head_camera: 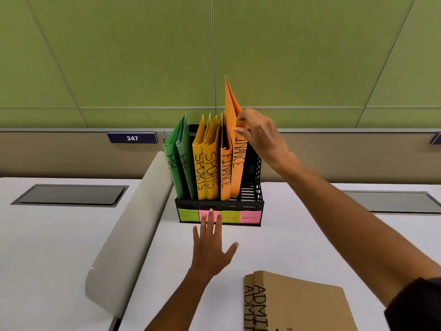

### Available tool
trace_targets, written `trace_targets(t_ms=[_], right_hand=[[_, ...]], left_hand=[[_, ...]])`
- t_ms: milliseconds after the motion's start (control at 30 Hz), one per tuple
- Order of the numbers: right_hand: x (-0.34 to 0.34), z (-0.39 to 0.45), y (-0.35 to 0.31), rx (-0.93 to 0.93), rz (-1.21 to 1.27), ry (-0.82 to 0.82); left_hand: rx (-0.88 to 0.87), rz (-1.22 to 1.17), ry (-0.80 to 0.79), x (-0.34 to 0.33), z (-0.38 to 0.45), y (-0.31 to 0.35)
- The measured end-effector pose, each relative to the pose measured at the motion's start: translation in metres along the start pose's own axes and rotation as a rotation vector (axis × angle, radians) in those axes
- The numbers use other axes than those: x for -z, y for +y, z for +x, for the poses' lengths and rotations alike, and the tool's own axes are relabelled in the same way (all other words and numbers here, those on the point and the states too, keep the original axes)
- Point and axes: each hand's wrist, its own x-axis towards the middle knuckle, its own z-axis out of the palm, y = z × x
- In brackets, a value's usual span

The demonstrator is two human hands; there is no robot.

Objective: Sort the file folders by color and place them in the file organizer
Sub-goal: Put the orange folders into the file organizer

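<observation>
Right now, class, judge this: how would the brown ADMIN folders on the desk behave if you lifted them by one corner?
The brown ADMIN folders look like thin card, so probably light and likely to bend or sag. They lie stacked and loose, so one may slide off the other. Each may also fall open, as the orange FINANCE folder gapes at its top.

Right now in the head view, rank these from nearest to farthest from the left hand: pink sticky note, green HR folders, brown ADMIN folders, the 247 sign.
1. Pink sticky note: on the organizer front, under the left hand's fingertips.
2. Brown ADMIN folders: flat on the desk, to its right.
3. Green HR folders: upright in the leftmost slot.
4. 247 sign: on the back partition, upper left.
</observation>
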Motion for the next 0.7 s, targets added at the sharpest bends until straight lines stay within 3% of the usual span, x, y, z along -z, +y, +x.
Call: trace_targets(t_ms=[433, 700], right_hand=[[-0.060, -0.071, 0.011, -0.203, -0.009, -0.170], [-0.065, -0.091, 0.005, -0.221, -0.107, -0.206]], left_hand=[[0.060, -0.033, -0.071, -0.011, -0.016, -0.008], [0.082, -0.072, -0.077, -0.014, -0.040, -0.004]])
